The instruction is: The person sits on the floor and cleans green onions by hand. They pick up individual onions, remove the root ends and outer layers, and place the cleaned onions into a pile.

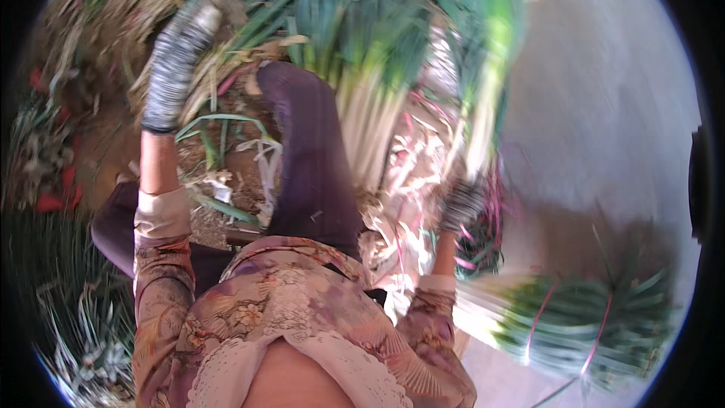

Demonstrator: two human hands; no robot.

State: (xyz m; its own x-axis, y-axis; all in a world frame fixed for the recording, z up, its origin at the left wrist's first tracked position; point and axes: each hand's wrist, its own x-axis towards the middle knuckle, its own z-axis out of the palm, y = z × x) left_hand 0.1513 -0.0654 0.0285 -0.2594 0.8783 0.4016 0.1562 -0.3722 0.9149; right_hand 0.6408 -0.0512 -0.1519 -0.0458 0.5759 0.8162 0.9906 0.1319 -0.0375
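Observation:
My right hand (463,204), in a grey knitted work glove, is closed around the root ends of a few green onions (488,96) whose leaves point away from me. My left hand (184,56), in a matching glove, reaches over soil-covered green onions at the upper left; its fingers are blurred, so whether it grips anything cannot be told. A thick bundle of green onions (368,107) with white stalks lies between the hands, just beyond my bent knee.
Pink ties (495,198) hang beside my right hand. Bundled green onions (589,323) with pink ties lie at the lower right. More leafy green onions (51,260) are at the left. Dry husks (416,153), loose leaves and soil cover the ground near my legs. A pale wall or floor surface extends along the right.

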